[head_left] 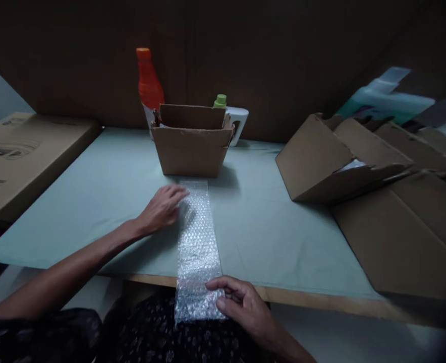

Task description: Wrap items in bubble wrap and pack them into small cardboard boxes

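A long strip of bubble wrap [198, 247] lies flat on the pale cloth, its near end hanging past the table's front edge. My left hand [164, 206] hovers at or lightly touches the strip's far left side, fingers stretched out and slightly blurred. At the strip's near right corner, my right hand [243, 307] rests with index finger and thumb apart on the wrap. The undersides of its other fingers are hidden. Just beyond the strip stands an open cardboard box [192, 154].
An orange-topped bottle [150, 83] and a white bottle with a handle [240, 123] stand behind the box. More open cartons [317, 161] lean at right near a green liquid container [400, 101]. A flat printed carton [37, 156] lies left. Pale cloth [276, 237] covers the table.
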The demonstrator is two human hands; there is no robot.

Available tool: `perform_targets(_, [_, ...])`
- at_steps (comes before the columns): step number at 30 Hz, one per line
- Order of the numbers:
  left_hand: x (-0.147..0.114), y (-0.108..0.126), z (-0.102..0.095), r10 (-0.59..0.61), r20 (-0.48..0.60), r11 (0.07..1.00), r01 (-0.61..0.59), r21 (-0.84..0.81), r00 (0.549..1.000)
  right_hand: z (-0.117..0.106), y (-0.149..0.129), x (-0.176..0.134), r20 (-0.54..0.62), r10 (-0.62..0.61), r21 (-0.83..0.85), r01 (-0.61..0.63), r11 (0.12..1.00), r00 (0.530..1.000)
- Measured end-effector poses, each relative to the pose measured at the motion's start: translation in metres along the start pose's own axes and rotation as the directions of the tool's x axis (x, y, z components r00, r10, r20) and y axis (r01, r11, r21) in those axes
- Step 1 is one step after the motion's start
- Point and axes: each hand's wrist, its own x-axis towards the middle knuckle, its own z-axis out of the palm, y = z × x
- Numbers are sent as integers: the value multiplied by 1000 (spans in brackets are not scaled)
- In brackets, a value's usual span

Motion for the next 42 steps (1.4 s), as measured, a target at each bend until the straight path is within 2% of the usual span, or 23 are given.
perform_targets(2, [-45, 15, -14, 110, 136, 951, -65, -302, 985, -1, 0, 1, 53, -16, 230, 4, 973, 998])
perform_targets(4, [-81, 38, -24, 116, 259, 857, 36, -514, 959, 0, -5, 7, 53, -45, 421, 19, 907, 998])
perform_targets(6, [-99, 61, -25, 26, 316, 785, 177, -594, 948, 1, -13, 17, 38, -67, 524, 37, 851, 997])
perform_targets(9, [-91, 80, -6, -260, 261, 733, 366, -573, 930, 0, -23, 33, -6, -98, 564, 85, 822, 995])
perform_targets(11, [-73, 78, 11, -411, 184, 720, 442, -536, 893, -3, -25, 38, -80, -124, 489, 147, 860, 989])
perform_targets(12, [-65, 74, 19, -446, 155, 724, 457, -517, 882, -6, -24, 39, -131, -145, 409, 187, 893, 981])
perform_targets(14, [-53, 64, 30, -459, 128, 751, 460, -474, 879, -12, -20, 36, -213, -235, 141, 268, 953, 948])
perform_targets(15, [-50, 59, 33, -455, 124, 767, 459, -449, 882, -15, -18, 34, -228, -322, -41, 321, 946, 919])
perform_targets(16, [-49, 55, 36, -451, 125, 781, 459, -423, 884, -18, -16, 33, -212, -429, -237, 380, 894, 878])
perform_targets(17, [-49, 53, 37, -446, 131, 794, 459, -399, 885, -20, -14, 32, -162, -537, -427, 431, 795, 828])
perform_targets(19, [-51, 49, 40, -442, 134, 816, 459, -351, 887, -22, -12, 36, 3, -684, -712, 482, 511, 729])
perform_targets(21, [-52, 48, 42, -434, 124, 838, 451, -309, 892, -21, -10, 45, 147, -720, -847, 463, 262, 678])
perform_targets(22, [-53, 47, 43, -429, 112, 849, 442, -290, 897, -20, -9, 50, 189, -717, -880, 440, 179, 670])
perform_targets(23, [-54, 46, 43, -420, 85, 862, 426, -273, 904, -20, -8, 56, 217, -715, -899, 421, 118, 664])
perform_targets(25, [-56, 46, 41, -374, -11, 899, 359, -250, 928, -19, -7, 64, 245, -721, -913, 404, 52, 648])
perform_targets(28, [-65, 51, 34, -197, -151, 963, 162, -216, 969, -20, -9, 69, 251, -731, -892, 446, 80, 634])
perform_targets(30, [-74, 59, 29, -85, -136, 976, 55, -211, 987, -19, -14, 69, 235, -727, -859, 488, 155, 645])
perform_targets(32, [-82, 67, 28, -62, -101, 974, 38, -225, 993, -18, -19, 69, 213, -697, -818, 515, 256, 685])
perform_targets(34, [-86, 71, 30, -105, -94, 965, 79, -250, 990, -16, -23, 70, 180, -648, -780, 509, 365, 740])
perform_targets(36, [-86, 69, 36, -162, -107, 954, 128, -272, 981, -16, -25, 71, 122, -650, -778, 479, 406, 750])
perform_targets(38, [-82, 63, 41, -201, -109, 952, 168, -255, 973, -17, -24, 71, 73, -724, -823, 452, 345, 685])
perform_targets(40, [-77, 56, 47, -211, -115, 964, 188, -187, 971, -19, -22, 71, 103, -787, -871, 437, 224, 608])
perform_targets(42, [-72, 50, 50, -197, -132, 977, 185, -102, 971, -20, -19, 71, 188, -779, -894, 432, 117, 599])
